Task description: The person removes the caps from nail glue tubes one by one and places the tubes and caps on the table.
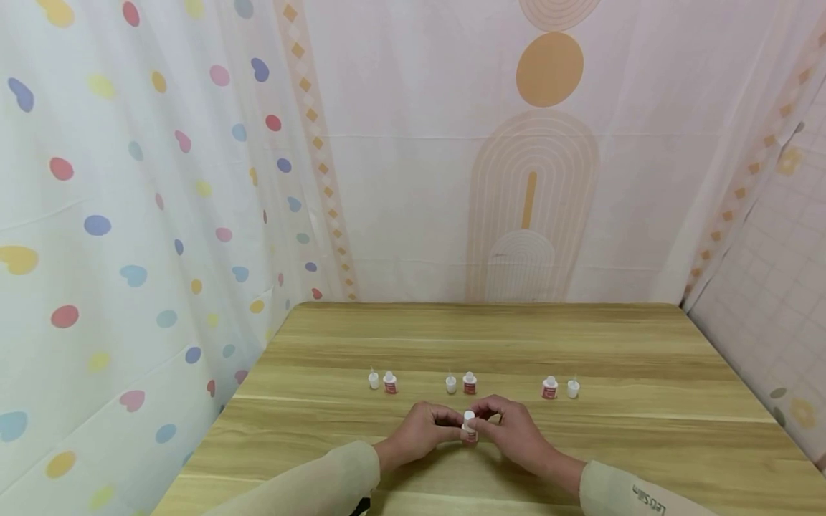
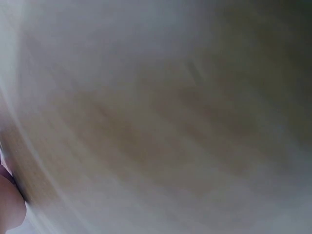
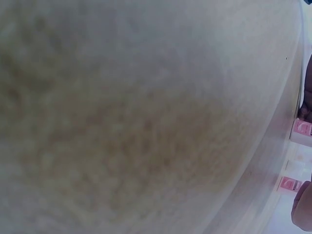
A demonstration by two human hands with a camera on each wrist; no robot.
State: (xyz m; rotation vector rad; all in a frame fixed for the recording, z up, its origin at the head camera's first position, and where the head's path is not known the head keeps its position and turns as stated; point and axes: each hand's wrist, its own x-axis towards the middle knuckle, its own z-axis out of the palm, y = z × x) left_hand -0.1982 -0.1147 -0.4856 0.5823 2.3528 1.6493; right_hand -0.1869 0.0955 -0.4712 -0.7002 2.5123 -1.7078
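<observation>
Close to the front of the table, a small white bottle [image 1: 469, 424] with a red label stands upright between both hands. My left hand [image 1: 418, 433] pinches its lower body from the left. From the right, the thumb and index finger of my right hand [image 1: 518, 436] grip it just under the white cap [image 1: 469, 415]. Only a blurred fingertip [image 2: 11, 204] shows at the edge of the left wrist view. At the right wrist view's edge, fingers [image 3: 303, 207] appear beside pink-labelled bottles, partly cut off.
Behind the hands, a row holds three similar bottles, at left [image 1: 390, 383], middle [image 1: 470, 384] and right [image 1: 549, 388]. Beside each stands a small white cup, at left [image 1: 373, 380], middle [image 1: 451, 385] and right [image 1: 573, 389], with a thin stick in it. Patterned curtains [image 1: 413, 215] border the wooden table [image 1: 323, 337].
</observation>
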